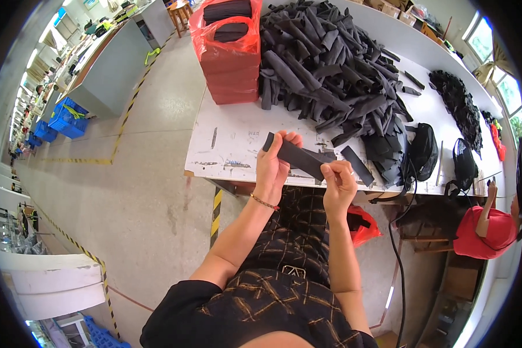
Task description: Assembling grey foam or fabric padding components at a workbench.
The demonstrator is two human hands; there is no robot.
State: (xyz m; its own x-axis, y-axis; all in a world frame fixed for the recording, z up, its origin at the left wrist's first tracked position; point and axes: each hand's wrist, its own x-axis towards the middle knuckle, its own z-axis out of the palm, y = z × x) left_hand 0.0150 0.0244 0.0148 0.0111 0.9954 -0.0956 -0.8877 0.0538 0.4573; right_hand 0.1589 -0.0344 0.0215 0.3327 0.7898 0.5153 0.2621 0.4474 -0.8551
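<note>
Pinching a flat black strip, your left hand and right hand have a curled-strip pile beyond them.

Workshop or factory floor, likely textile or soft goods. Big heap of dark strips on a white, scuffed tabletop, plus a red plastic bag stacked full of more: bulk quantities, not home use. Hard grey floor marked with black-and-yellow striped tape. Blue crates beside a long grey-sided workbench; strip lights run into the distance at left. Second person in red sits at right, near the same tabletop.
</note>
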